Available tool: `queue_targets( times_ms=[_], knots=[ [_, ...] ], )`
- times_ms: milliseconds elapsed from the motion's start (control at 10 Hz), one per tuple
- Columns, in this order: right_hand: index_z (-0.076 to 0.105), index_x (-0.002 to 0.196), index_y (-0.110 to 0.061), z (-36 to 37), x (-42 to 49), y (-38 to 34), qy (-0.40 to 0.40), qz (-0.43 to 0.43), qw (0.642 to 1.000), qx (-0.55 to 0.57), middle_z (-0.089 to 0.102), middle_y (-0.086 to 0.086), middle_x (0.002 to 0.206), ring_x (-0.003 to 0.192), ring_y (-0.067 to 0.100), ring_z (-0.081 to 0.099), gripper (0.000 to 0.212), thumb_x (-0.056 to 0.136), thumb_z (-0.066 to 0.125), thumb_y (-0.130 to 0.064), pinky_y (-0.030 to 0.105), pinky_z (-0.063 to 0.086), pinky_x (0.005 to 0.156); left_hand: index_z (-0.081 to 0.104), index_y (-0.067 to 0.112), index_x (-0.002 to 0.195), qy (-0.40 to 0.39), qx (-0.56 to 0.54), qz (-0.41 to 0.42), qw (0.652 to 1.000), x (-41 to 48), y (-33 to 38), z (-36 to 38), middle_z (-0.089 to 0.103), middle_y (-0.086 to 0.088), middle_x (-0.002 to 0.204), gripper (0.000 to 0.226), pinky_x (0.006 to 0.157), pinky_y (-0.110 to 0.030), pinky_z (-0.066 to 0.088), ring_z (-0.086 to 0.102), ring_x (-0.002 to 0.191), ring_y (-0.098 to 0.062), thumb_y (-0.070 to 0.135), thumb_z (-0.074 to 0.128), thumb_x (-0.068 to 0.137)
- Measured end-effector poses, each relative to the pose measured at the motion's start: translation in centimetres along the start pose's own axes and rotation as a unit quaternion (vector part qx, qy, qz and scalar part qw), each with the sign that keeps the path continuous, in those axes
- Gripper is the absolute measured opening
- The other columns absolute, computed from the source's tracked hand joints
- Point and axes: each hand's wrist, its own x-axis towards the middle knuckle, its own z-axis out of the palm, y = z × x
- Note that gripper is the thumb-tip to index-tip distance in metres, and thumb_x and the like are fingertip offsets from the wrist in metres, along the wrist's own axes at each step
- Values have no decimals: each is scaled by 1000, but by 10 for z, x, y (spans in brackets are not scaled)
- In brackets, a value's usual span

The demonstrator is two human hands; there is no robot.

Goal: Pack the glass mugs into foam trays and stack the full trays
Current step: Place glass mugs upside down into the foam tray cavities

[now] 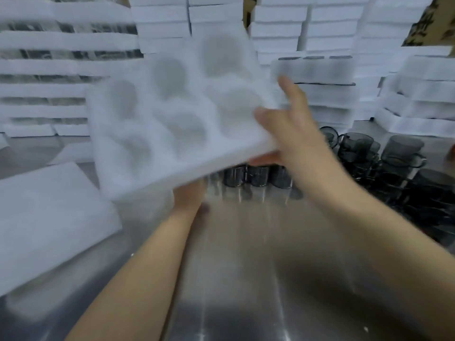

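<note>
Head view: our right hand fingers clamp the tilted foam tray above the tabletop, while our left hand sits under it, its fingers hidden.

A bare metal table carries dark glass mugs crowded together at its right side, a short row of mugs near the centre and a white foam slab lying flat at left. Stacked foam trays rise at the far side.

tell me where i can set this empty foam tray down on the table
The bare steel table straight ahead is free, between the foam sheet on the left and the glass mugs on the right, short of the mug row. The right side and the stacked trays behind are crowded.
</note>
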Motion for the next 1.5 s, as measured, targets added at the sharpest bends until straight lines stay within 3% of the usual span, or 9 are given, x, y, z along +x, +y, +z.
queue_targets(
  times_ms=[100,200,300,400,500,600,800,1300,1500],
  knots=[
    [59,111,-33,-63,-9,16,-14,162,984,-71,68,-12,88,53,-4,64,21,97,49,-22,21,51,44,61,-11,103,77,-133,-53,987,1,-8,0,63,-26,109,19,78,-35,35,57,104,-34,-3,47,94],
    [57,122,-16,-109,-37,46,-69,278,944,-163,70,-9,76,52,-5,63,28,98,47,-10,14,49,49,57,6,69,154,-233,-64,958,7,-2,-6,60,-6,65,29,53,-24,38,55,57,-11,9,47,96],
    [58,122,-37,-127,-70,41,-135,273,909,-283,66,-17,110,84,-5,66,42,84,55,-55,15,54,66,51,10,59,143,-371,-146,906,18,0,-10,55,2,42,52,40,-21,29,39,34,-9,25,28,102],
    [59,108,-41,-137,-71,24,-181,176,780,-573,66,-8,106,93,11,64,94,55,7,-100,28,52,80,48,8,60,142,-392,-134,899,19,0,-9,52,3,37,49,35,-19,24,32,30,-8,22,26,102],
    [62,91,-36,-142,-12,15,-111,154,775,-602,67,-10,68,61,4,63,89,61,4,-96,23,44,59,47,8,61,117,-381,-121,909,23,-2,-3,52,2,39,47,34,-15,25,33,31,-5,19,27,101],
    [58,121,-23,-150,88,25,1,93,796,-599,69,8,108,94,24,65,48,92,40,-55,39,49,87,49,10,61,88,-344,-102,929,27,-3,2,53,1,43,48,35,-16,26,33,33,-5,24,28,102],
    [26,147,-7,-178,222,68,40,11,732,-680,24,19,150,137,36,22,60,90,46,-4,51,31,105,51,12,59,81,-318,-75,942,35,-11,8,55,0,44,55,47,-28,26,35,37,-8,35,28,103],
    [43,123,-20,-208,260,89,169,26,738,-652,31,19,132,121,38,34,51,81,51,8,57,34,91,50,7,62,86,-310,-53,945,35,-12,15,53,0,41,54,36,-12,30,37,34,-3,32,28,105],
    [38,138,-20,-224,250,95,107,41,751,-651,36,22,133,127,37,30,45,95,44,-7,56,37,90,50,8,62,82,-299,-51,949,34,-8,15,53,0,41,54,35,-13,29,36,34,-4,32,27,105]
  ],
)
